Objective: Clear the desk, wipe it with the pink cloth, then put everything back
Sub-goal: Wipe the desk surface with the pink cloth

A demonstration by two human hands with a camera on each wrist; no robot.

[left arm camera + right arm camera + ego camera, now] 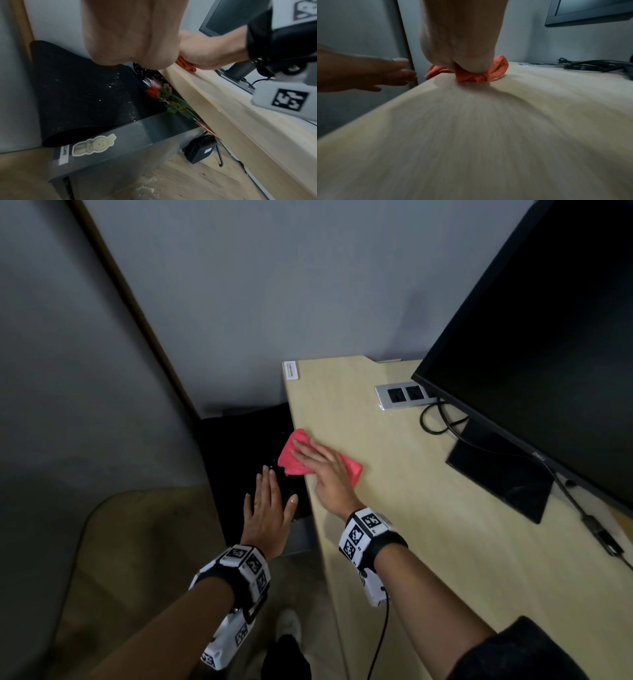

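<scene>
While the right hand [325, 470] presses flat on the pink cloth [352, 470], fingers straight and spread, the cloth sits at the desk's [428, 508] left edge, one corner overhanging it. In the right wrist view the cloth [498, 65] is bunched under the palm, touching the desktop [488, 135].

Left hand [269, 508] is wide open, fingers straight and together, holding nothing. It hovers palm down just off the desk's left edge, beside the cloth, over the black mat [82, 94]. Can't tell whether it touches anything.

Below the edge: grey cabinet [120, 148] beside the desk, the black mat draped over its top and curling up the wall. White crumbs or dust scattered on the mat. A wrapped red rose [154, 92] lies on the cabinet top, wedged against the desk side. Cartoon sticker [94, 145] and a label on the cabinet's top front. Small black case [200, 148] on the floor under the desk.

On the desk: black monitor [548, 354] on its stand base [500, 477], inset power socket panel [400, 397] near the back, black cable [442, 419] looped beside it, white tag [292, 370] at the far left corner.
</scene>
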